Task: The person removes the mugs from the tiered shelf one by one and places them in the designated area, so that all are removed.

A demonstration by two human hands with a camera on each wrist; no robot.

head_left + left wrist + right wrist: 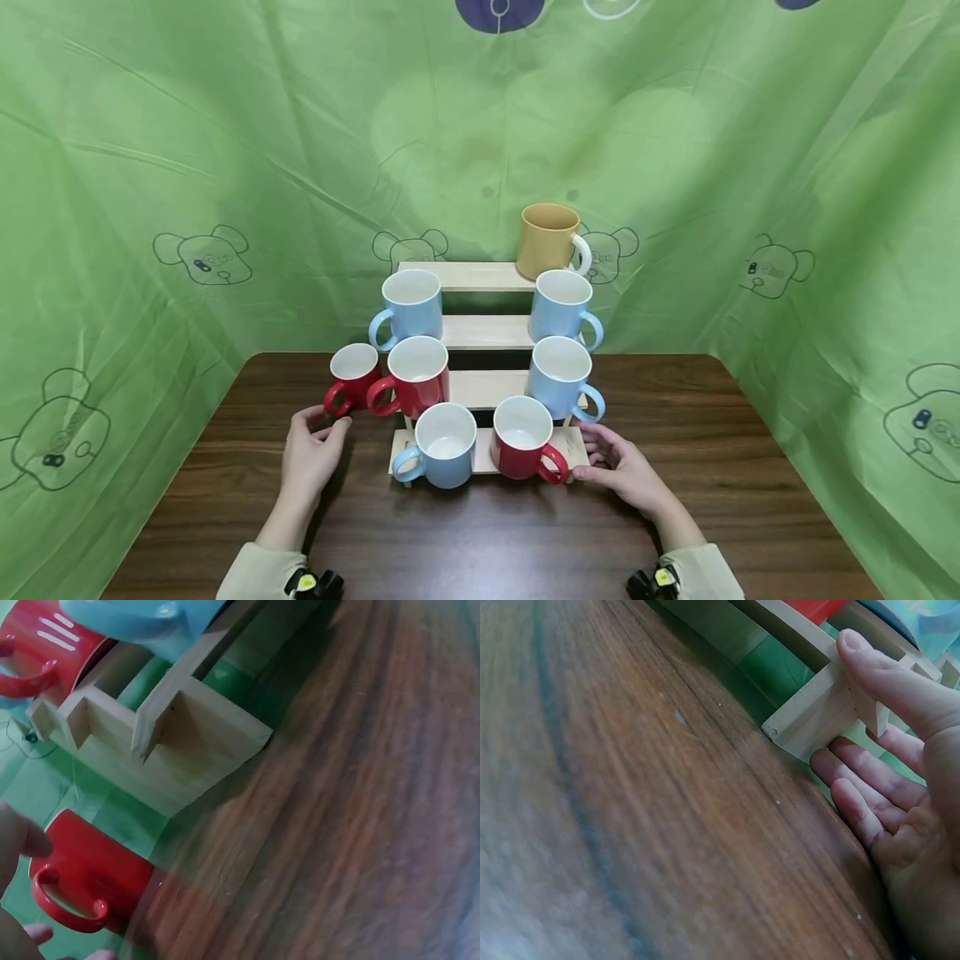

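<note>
A small red mug [356, 375] stands on the table at the left of a stepped wooden rack [490, 389]. My left hand [314, 450] is just in front of it, with thumb and fingers spread around its handle side; in the left wrist view the handle [71, 909] shows free of the fingers. Whether a fingertip touches the mug is unclear. At the rack's right end, my right hand [618, 468] holds the lowest shelf, thumb [855, 643] at its edge and fingers beside the side panel. A red mug [517, 442] and a light blue mug [447, 450] occupy that lowest shelf.
Above them, a red mug [422, 379] and a blue mug [557, 379] share a shelf. Higher up sit two blue mugs, left [412, 304] and right [558, 304]. A tan mug [546, 242] tops the rack's right side. Green cloth [300, 183] surrounds the wooden table [480, 542].
</note>
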